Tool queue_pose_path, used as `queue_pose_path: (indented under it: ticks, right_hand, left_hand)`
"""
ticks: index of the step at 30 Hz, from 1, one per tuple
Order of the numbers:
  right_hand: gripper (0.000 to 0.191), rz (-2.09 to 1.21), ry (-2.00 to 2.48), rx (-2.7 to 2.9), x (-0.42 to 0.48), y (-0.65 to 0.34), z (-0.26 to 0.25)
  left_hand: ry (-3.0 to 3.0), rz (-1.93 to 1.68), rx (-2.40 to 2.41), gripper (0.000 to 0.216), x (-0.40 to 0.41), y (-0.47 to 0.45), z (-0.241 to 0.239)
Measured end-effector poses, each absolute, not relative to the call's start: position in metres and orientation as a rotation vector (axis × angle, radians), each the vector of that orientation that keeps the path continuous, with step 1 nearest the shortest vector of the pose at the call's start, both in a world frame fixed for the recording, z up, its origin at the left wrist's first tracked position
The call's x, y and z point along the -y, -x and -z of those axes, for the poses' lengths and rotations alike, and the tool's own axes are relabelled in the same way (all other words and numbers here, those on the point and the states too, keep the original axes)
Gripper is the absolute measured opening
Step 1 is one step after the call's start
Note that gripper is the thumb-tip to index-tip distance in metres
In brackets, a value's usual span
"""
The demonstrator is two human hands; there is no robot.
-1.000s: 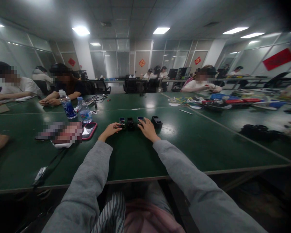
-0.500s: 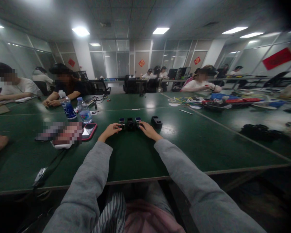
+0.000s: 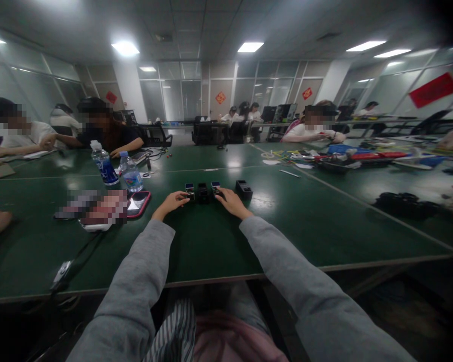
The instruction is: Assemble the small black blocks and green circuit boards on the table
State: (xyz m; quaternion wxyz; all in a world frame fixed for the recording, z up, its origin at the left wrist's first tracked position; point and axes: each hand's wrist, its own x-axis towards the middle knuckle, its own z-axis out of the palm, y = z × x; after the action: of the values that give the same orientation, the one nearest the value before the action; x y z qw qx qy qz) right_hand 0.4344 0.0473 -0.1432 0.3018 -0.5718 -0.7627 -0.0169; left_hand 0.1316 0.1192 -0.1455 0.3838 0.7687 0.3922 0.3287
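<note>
On the green table, my left hand (image 3: 173,202) has its thumb and fingers closed on the near side of a small device with a pale bluish screen (image 3: 189,186). My right hand (image 3: 230,201) grips the side of a similar small screen device (image 3: 215,185), its fingertips partly covering the lower part. Between the two stands a small black block-like case (image 3: 203,193), which neither hand appears to hold. Right of my right hand sits a dark box with openings in its top (image 3: 244,189). The devices are too small to tell their exact kind.
To the left are a phone with a red edge (image 3: 138,205), a blue-labelled bottle (image 3: 105,165), a water bottle (image 3: 131,173) and a cable (image 3: 86,246). A pen (image 3: 290,174), tangled wires (image 3: 290,156) and a black object (image 3: 405,206) lie to the right. Several people sit around.
My right hand has shifted very slightly; its device stays in about the same place. My left hand is still. Across the table at left, a person in dark clothes has spread their arms apart.
</note>
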Motion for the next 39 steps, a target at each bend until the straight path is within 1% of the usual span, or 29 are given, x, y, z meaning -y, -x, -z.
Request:
queue_pose_path:
  ticks: [2,5,8,11,13,18,22,24,26,29,31,39]
  right_hand:
    - [0.052,0.118,1.532,1.962,-0.044,-0.434,0.135]
    - [0.049,0.279,1.587,1.756,-0.041,-0.442,0.121]
    - [0.050,0.384,1.752,1.508,-0.039,-0.458,0.119]
    - [0.057,0.328,1.969,1.458,-0.039,-0.473,0.131]
    - [0.057,0.247,2.025,1.534,-0.042,-0.477,0.140]
    - [0.056,0.211,1.826,1.676,-0.053,-0.472,0.147]
    - [0.058,0.255,1.696,1.640,-0.057,-0.469,0.145]
    - [0.057,0.252,1.697,1.650,-0.056,-0.468,0.147]
    - [0.057,0.221,1.736,1.710,-0.055,-0.469,0.150]
    - [0.061,0.176,1.811,1.821,-0.054,-0.469,0.154]
    - [0.062,0.178,1.842,1.845,-0.054,-0.468,0.156]
    - [0.060,0.150,1.833,1.831,-0.054,-0.467,0.155]
  left_hand:
    - [-1.971,-0.843,-1.014,0.052,-0.119,-0.132,0.145]
    - [-2.005,-0.836,-1.054,0.055,-0.119,-0.131,0.143]
    - [-2.004,-0.863,-1.093,0.057,-0.118,-0.130,0.140]
    - [-1.949,-0.896,-1.103,0.059,-0.118,-0.129,0.140]
    - [-1.903,-0.899,-1.100,0.060,-0.119,-0.129,0.141]
    - [-1.953,-0.968,-1.194,0.056,-0.122,-0.125,0.143]
    - [-2.152,-1.073,-1.510,0.043,-0.121,-0.120,0.146]
    - [-2.230,-1.034,-1.670,0.042,-0.117,-0.120,0.150]
    - [-2.277,-0.904,-1.762,0.044,-0.114,-0.120,0.154]
    - [-2.328,-0.653,-1.745,0.048,-0.113,-0.121,0.159]
    - [-2.360,-0.569,-1.702,0.048,-0.113,-0.122,0.160]
    - [-2.384,-0.561,-1.705,0.049,-0.114,-0.122,0.160]
